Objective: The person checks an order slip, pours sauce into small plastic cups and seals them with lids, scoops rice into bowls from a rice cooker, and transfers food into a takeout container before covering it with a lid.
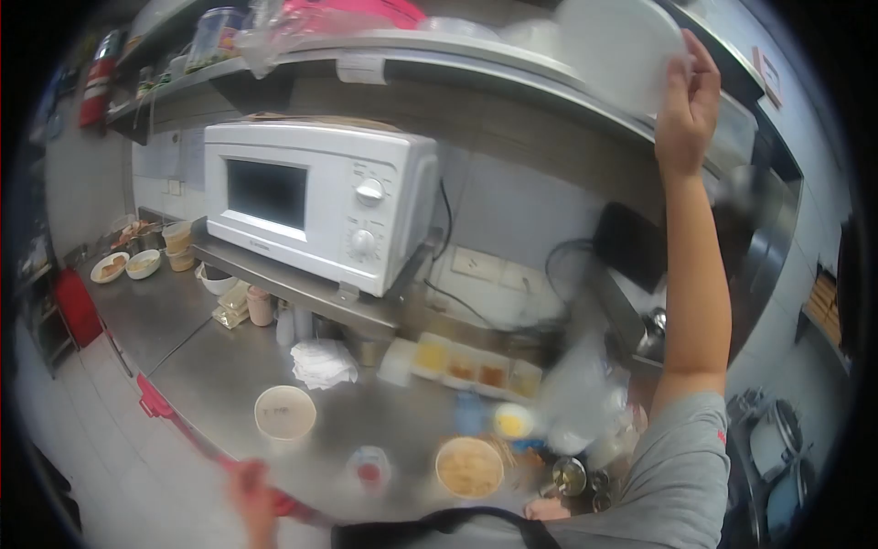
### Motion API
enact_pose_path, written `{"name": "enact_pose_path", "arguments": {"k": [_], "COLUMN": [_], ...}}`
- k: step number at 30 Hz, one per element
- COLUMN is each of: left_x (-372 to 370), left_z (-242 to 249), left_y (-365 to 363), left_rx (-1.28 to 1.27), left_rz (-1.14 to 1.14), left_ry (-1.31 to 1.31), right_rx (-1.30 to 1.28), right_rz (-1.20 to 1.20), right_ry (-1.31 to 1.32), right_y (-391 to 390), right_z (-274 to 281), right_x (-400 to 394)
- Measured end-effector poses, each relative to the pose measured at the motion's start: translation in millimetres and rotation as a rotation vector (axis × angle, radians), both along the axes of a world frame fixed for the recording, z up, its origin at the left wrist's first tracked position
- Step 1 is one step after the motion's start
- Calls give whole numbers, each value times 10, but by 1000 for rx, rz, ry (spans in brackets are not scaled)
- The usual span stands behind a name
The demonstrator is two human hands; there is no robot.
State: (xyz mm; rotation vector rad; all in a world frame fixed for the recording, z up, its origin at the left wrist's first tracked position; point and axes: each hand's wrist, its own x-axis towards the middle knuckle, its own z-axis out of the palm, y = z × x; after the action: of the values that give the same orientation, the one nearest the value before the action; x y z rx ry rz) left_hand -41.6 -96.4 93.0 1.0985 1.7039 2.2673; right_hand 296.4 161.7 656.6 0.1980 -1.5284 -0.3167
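My right hand [688, 114] is raised to the high shelf at the upper right, fingers and thumb closed round the edge of a large whitish, translucent round plastic piece [622, 50]. Low at the left, my left hand [251, 489] is smeared by motion beside the counter's red front edge, and its fingers do not show clearly. Nearest to it on the steel counter stand a paper bowl [285, 412] with writing inside and a small clear cup [369, 471] with something red in it. Farther right is a paper bowl [469, 467] filled with pale yellowish food.
A white microwave [320, 201] sits on a raised steel shelf. Below are folded white cloths [323, 363], a row of condiment trays [476, 368] and a yellow-filled cup [513, 421]. Clear plastic bags [581, 393] lie at the right. The overhead shelf [439, 41] holds packages and cans.
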Motion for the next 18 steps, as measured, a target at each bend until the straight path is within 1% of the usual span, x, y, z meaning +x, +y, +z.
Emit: {"name": "enact_pose_path", "arguments": {"k": [1, 2, 3, 4, 5, 6, 7, 8, 9, 11, 12, 15, 16, 18], "left_x": [90, 222, 411, 645, 829, 1022, 1250, 1460, 1600, 1654, 1697, 1919, 1993, 2106], "left_z": [175, 440, 715, 1093, 1274, 1509, 1708, 1821, 1872, 1763, 1697, 1683, 1667, 1670], "left_y": [51, 148, 278, 365, 484, 560, 585, 615, 635, 753, 762, 624, 626, 582], "left_rx": [17, 29, 114, 110, 162, 209, 162, 168, 183, 120, 93, 31, 89, 85], "left_rz": [-112, -224, -439, -602, -754, -891, -945, -967, -992, -768, -659, -582, -542, -552], "left_ry": [-11, -25, -187, -178, -147, -82, -132, -131, -129, 193, 359, 443, 509, 552], "right_rx": [-113, -176, -250, -351, -524, -744, -958, -1133, -1166, -1199, -916, -712, -666, -632], "right_rz": [11, -43, -80, -66, 14, 210, 355, 486, 432, 317, -105, -291, -267, -231], "right_ry": [-37, -59, -93, -149, -292, -320, -327, -275, -270, -265, -318, -274, -314, -351], "right_y": [-205, -393, -538, -656, -778, -907, -1011, -1054, -1057, -1101, -1115, -1243, -1278, -1319], "right_z": [-328, -741, -1160, -1618, -2061, -2504, -2856, -3204, -3490, -3880, -3839, -3687, -3617, -3585], "right_x": [48, 44, 46, 18, 65, 22, 19, -5, 4, 50, 148, 329, 368, 424]}}
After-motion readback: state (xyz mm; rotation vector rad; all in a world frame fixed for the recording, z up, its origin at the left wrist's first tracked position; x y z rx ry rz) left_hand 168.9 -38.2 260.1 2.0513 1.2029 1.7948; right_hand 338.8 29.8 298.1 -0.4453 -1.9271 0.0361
